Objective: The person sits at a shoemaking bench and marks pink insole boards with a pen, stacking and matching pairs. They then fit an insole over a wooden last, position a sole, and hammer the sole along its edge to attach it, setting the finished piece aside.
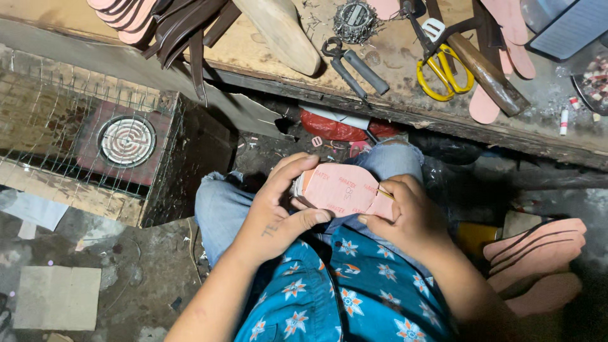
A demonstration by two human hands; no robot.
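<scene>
I hold a pink shoe insole (339,190) flat over my lap, above my jeans. My left hand (278,212) grips its left end, fingers over the top edge and thumb pressed along the lower edge. My right hand (405,215) pinches the insole's right end, with a thin yellowish tool or strip tucked between the fingers at the edge. Something pale sits under the insole at its left end, mostly hidden.
A wooden workbench (266,44) spans the top with yellow scissors (443,76), pliers (354,66), a hammer (487,73), a wooden shoe last (285,28), dark straps and pink insoles. A coil heater (126,140) sits in a wire cage at left. Stacked pink insoles (538,253) lie right.
</scene>
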